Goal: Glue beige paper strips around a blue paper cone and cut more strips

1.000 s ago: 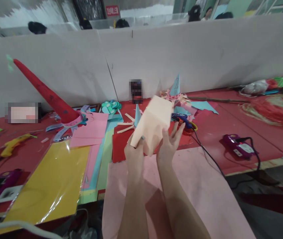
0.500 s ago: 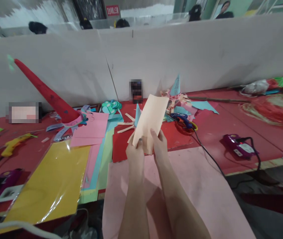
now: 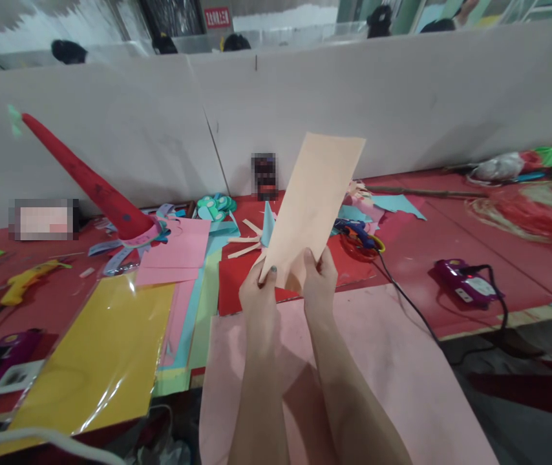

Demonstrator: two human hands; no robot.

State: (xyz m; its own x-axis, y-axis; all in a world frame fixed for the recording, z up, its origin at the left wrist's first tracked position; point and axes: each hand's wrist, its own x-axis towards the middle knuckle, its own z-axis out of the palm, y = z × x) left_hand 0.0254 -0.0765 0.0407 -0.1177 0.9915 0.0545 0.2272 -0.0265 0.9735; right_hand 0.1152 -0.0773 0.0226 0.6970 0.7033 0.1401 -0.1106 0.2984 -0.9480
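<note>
A long cream-coloured sheet of paper (image 3: 317, 200) is held up over the table, tilted to the right. My left hand (image 3: 260, 290) pinches its lower left corner, thumb on the near face. At the lower right corner my right hand (image 3: 320, 278) grips it, thumb in front and fingers behind. Just behind the sheet's left edge stands a small light-blue paper cone (image 3: 267, 226) with cream paper strips (image 3: 247, 237) spreading from its base. Red sheets (image 3: 237, 284) lie beneath, and a large pink sheet (image 3: 368, 349) spreads under my forearms.
To the left are a tall red cone (image 3: 92, 181), pink paper (image 3: 174, 248), a yellow sheet pack (image 3: 106, 349) and a yellow glue gun (image 3: 31, 281). A blue glue gun (image 3: 358, 234) and a purple power strip (image 3: 467, 284) with cords lie right. A white partition (image 3: 377, 110) stands behind.
The cream paper has straightened upward and to the right, so more of its length shows and it now covers the blue cone at the back right. My right hand moved slightly right.
</note>
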